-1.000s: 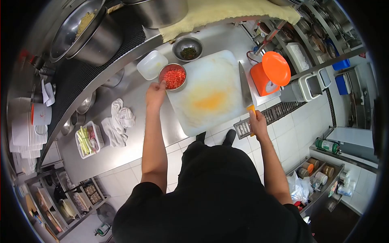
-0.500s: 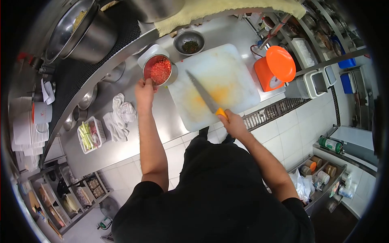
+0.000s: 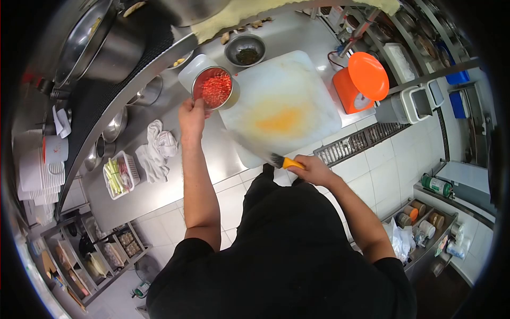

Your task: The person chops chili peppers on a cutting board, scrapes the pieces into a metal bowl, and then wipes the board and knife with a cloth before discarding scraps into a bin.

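Note:
My left hand [image 3: 192,118] grips the rim of a round metal bowl [image 3: 231,101] holding chopped red pieces [image 3: 214,88], perhaps chili. The bowl stands at the left corner of a white cutting board [image 3: 297,80], which has an orange-yellow stain in its middle. Closed around the yellow handle of a knife [image 3: 291,163] is my right hand [image 3: 313,169], near the board's front edge. Motion smears the blade, which points left over the board's near corner. Behind the board sits a small metal bowl [image 3: 256,44] with dark green contents.
An orange scale [image 3: 348,90] stands right of the board. Left on the steel counter lie a crumpled white cloth [image 3: 154,154] and a white basket [image 3: 134,169] with green stalks. A raised shelf with large pots [image 3: 114,56] borders the far left.
My right hand has swung the knife, so the blade now points left along the near edge instead of across the board. My left hand stays on the bowl, which tilts less clearly.

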